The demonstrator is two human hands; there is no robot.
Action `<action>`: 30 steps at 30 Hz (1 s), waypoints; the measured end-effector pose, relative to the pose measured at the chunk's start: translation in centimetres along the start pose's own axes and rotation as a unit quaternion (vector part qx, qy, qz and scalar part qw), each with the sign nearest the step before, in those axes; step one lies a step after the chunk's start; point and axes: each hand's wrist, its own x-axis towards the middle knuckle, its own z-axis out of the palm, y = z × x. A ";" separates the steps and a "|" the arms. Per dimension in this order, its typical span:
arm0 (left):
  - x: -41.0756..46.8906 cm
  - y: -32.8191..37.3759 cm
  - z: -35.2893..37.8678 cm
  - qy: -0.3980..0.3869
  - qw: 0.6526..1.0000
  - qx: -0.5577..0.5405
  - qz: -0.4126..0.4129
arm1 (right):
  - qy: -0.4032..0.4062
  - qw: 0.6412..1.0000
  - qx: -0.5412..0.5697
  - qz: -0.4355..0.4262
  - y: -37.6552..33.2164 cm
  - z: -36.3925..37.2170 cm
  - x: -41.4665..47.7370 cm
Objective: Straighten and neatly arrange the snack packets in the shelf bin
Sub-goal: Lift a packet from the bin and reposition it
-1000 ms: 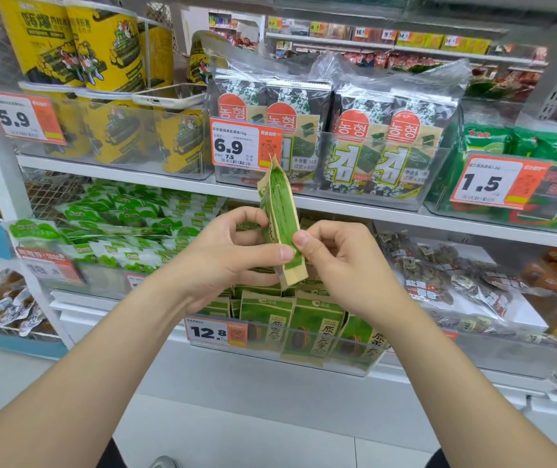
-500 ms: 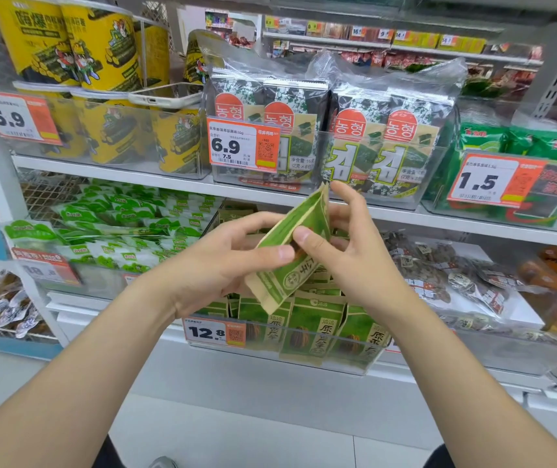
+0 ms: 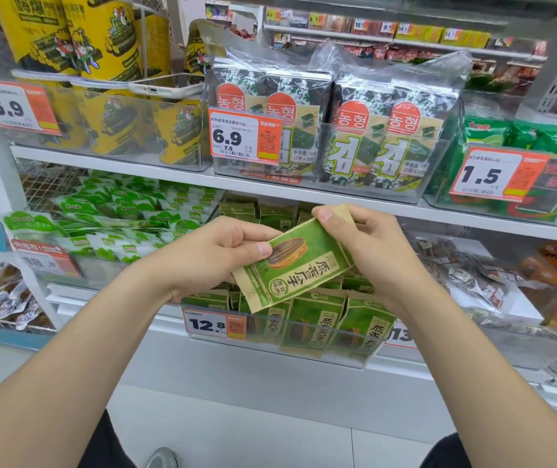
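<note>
Change: the green-and-kraft paper sunflower-seed packet (image 3: 299,265) was edge-on and upright a second ago. It's now rotated flat to camera, printed face showing, tilted with its top end up-right. Both hands are clamped on it. The left hand (image 3: 213,255) pinches the lower-left part, thumb on the front. The right hand (image 3: 371,251) pinches the upper-right end, thumb on the kraft top strip. The packet is in the air, just above and in front of the clear plastic shelf bin (image 3: 263,344), not touching it. Judgement: face found and pack flattened, so it looks ready to slot back front-out. The matching green packets in the bin (image 3: 314,327) mostly stand upright, front row leaning slightly, so the job is partly done. The bin sits on a lower white shelf and carries an orange-and-white 12.8 price tag (image 3: 214,324). Store aisle: black-green seaweed multipacks (image 3: 385,130) and yellow snack canisters (image 3: 101,38) on the shelf above, green-white pouches (image 3: 118,211) at left, pale floor (image 3: 236,434) below.
</note>
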 end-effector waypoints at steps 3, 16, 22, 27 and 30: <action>0.5 -0.6 -0.2 0.076 0.996 0.035 0.045 | -0.069 0.997 -0.005 0.022 -0.3 -0.8 0.0; 4.6 -3.6 -2.0 0.378 0.871 0.314 0.012 | 0.106 0.856 -0.396 -0.314 2.6 1.0 2.7; 5.8 -4.6 -2.3 0.267 0.832 0.484 -0.045 | 0.025 0.751 -0.574 -0.326 3.7 4.0 4.9; 5.9 -4.9 -2.4 0.215 0.843 0.487 -0.077 | -0.021 0.733 -0.642 -0.223 3.9 6.3 7.3; 6.0 -5.1 -2.1 0.203 0.842 0.493 -0.088 | -0.032 0.703 -0.690 -0.168 3.9 7.2 8.6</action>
